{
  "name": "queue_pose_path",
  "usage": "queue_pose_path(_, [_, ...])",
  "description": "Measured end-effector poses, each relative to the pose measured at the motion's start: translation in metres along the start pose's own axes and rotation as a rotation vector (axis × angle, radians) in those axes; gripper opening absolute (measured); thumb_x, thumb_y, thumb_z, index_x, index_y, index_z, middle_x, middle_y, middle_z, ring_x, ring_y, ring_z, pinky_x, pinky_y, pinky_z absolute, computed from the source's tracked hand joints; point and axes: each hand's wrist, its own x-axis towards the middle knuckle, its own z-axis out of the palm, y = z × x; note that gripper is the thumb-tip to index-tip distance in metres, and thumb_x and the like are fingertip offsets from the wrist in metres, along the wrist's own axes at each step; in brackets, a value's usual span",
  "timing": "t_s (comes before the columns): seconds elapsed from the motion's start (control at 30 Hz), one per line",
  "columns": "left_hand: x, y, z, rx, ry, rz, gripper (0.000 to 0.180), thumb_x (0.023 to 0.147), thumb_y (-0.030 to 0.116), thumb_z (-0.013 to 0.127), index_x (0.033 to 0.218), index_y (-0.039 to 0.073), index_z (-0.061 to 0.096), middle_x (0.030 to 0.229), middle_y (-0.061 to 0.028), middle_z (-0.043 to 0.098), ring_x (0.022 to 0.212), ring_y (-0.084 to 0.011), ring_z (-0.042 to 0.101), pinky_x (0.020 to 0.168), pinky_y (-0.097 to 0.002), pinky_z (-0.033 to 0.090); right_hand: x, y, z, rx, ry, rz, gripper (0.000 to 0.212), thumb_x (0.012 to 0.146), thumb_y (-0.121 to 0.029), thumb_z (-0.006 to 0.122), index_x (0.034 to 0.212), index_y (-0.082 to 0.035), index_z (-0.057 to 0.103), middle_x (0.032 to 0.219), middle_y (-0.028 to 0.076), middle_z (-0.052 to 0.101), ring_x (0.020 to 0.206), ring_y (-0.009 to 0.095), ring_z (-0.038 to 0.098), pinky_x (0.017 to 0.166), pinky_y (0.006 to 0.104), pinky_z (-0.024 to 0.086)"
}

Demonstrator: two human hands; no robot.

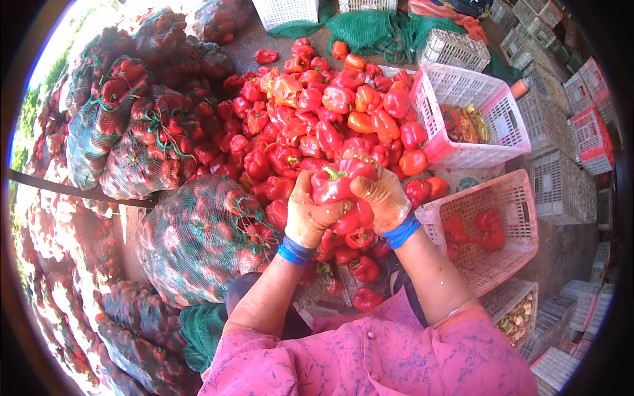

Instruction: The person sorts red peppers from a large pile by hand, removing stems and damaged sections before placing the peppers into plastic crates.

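Between my two gloved hands is a red bell pepper with its green stem facing up. My left hand wraps its left side, thumb pressed in near the bottom. From the right, my right hand grips the same pepper, its thumb close to the stem. Both gloves are stained orange-yellow, with blue bands at the wrists, and bits of seed cling to the right one. Just beyond and below my hands spreads a large heap of red bell peppers, a few of them orange.
Green mesh sacks full of peppers stand at the left. At the right are a white-pink crate with pepper scraps and a pink crate holding a few red peppers. A lower crate contains pale cores. More crates stack behind.
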Motion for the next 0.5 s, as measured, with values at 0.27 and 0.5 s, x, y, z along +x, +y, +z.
queue_pose_path(0.27, [0.01, -0.001, -0.013, -0.211, -0.139, -0.061, 0.078, 0.077, 0.032, 0.089, 0.138, 0.009, 0.047, 0.123, -0.0029, 0.061, 0.111, -0.0155, 0.059, 0.089, -0.0353, 0.054, 0.013, -0.003, 0.011, -0.368, 0.016, -0.228, 0.08, 0.072, -0.037, 0.09, 0.135, -0.001, 0.058, 0.122, 0.004, 0.066, 0.11, 0.015, 0.061, 0.094, 0.0279, 0.052])
queue_pose_path(0.5, [0.003, -0.013, -0.015, -1.027, -0.275, -0.465, 0.055, 0.094, 0.038, 0.067, 0.142, 0.015, 0.052, 0.137, -0.01, 0.061, 0.127, -0.0318, 0.058, 0.109, -0.0557, 0.044, -0.001, 0.003, 0.037, -1.348, 0.051, -0.686, 0.093, 0.073, -0.061, 0.081, 0.14, -0.005, 0.051, 0.122, 0.02, 0.063, 0.113, 0.038, 0.062, 0.097, 0.0453, 0.051])
